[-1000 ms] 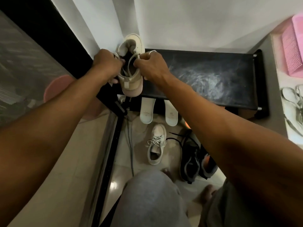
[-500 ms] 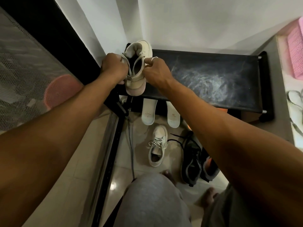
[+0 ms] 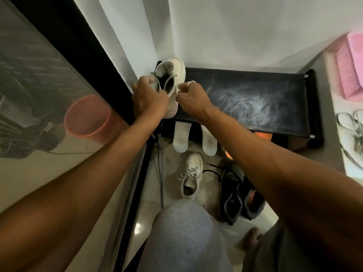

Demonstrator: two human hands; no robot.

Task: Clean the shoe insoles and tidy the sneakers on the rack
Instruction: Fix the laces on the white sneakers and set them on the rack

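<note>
A cream sneaker (image 3: 173, 75) stands on the left end of the black shoe rack (image 3: 255, 99), heel toward the wall. My left hand (image 3: 150, 95) grips its left side and a lace loop. My right hand (image 3: 191, 98) pinches the other lace, which loops over a finger. Two white insoles (image 3: 181, 137) lean against the rack's front, tips on the floor. The matching white sneaker (image 3: 191, 175) lies on the tiles below them.
A pair of black sneakers (image 3: 237, 195) with orange lining sits right of the white one. A pink bin (image 3: 88, 116) stands behind a glass door on the left. Pink basket (image 3: 351, 65) and sandals (image 3: 351, 134) lie at right. My knee (image 3: 188, 236) is in the foreground.
The sneaker has settled further back on the rack's left end. Both hands stay on its laces, my left hand now lower on the shoe's side.
</note>
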